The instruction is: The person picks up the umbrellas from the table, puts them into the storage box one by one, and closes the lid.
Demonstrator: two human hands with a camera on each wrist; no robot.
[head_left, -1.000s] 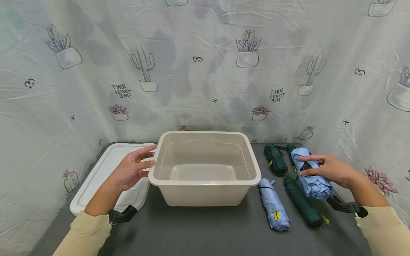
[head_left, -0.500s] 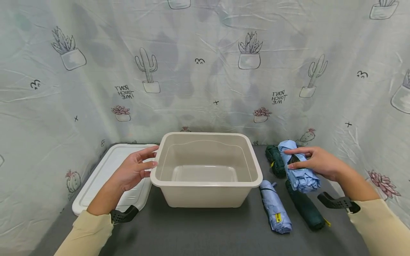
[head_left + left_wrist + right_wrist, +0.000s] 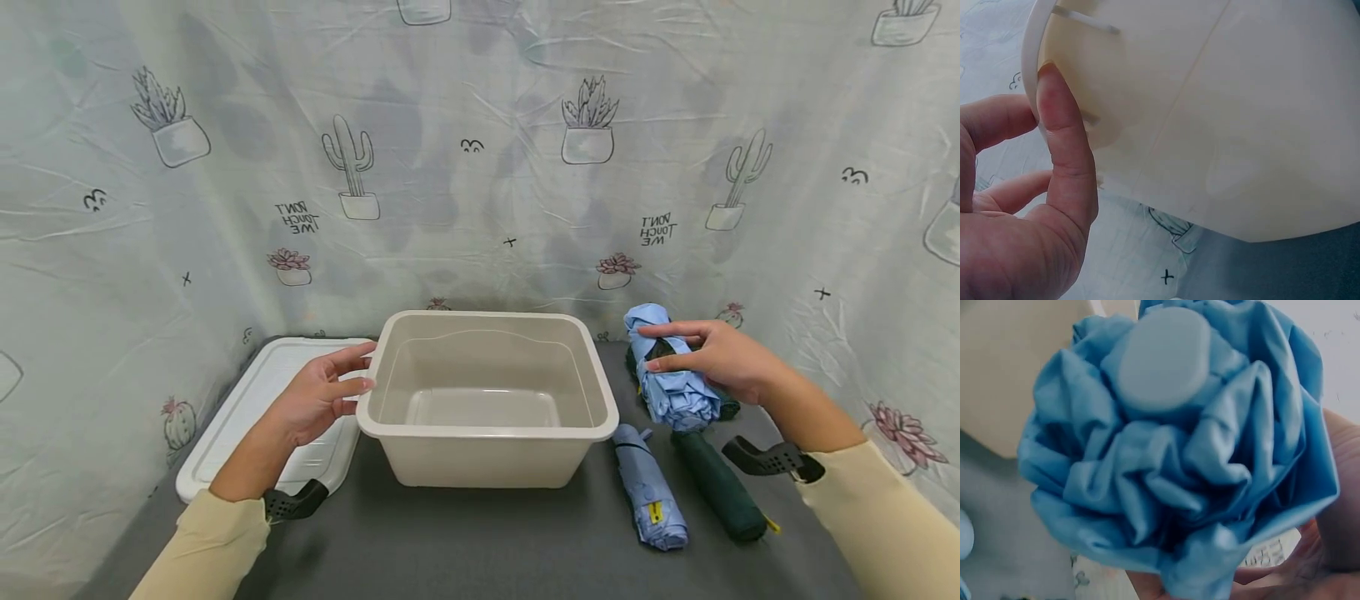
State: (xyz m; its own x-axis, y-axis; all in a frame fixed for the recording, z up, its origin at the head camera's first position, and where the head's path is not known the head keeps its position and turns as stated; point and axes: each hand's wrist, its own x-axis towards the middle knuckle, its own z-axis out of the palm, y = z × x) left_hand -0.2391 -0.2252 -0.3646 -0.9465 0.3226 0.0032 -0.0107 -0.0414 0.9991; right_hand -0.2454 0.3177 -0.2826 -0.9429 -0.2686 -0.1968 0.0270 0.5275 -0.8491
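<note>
No umbrella is yet inside the bin (image 3: 487,432), touched at nine o'clock by the loose-fingered left hand (image 3: 315,400), while a blue umbrella (image 3: 682,402) is gripped by the right hand (image 3: 723,358) near three, another blue umbrella (image 3: 651,492) and a green umbrella (image 3: 720,487) being left toward four.

- Beige bin (image 3: 487,460): rectangular, open-topped, broad-rimmed; stands upright on the worktop (image 3: 465,550), the left hand (image 3: 315,400) touching its rim at nine o'clock.
- Blue umbrella (image 3: 681,400): folded, crumpled fabric round a pale end cap; gripped by the right hand (image 3: 731,362) towards the bin's three o'clock, its length running from eleven to five.
</note>
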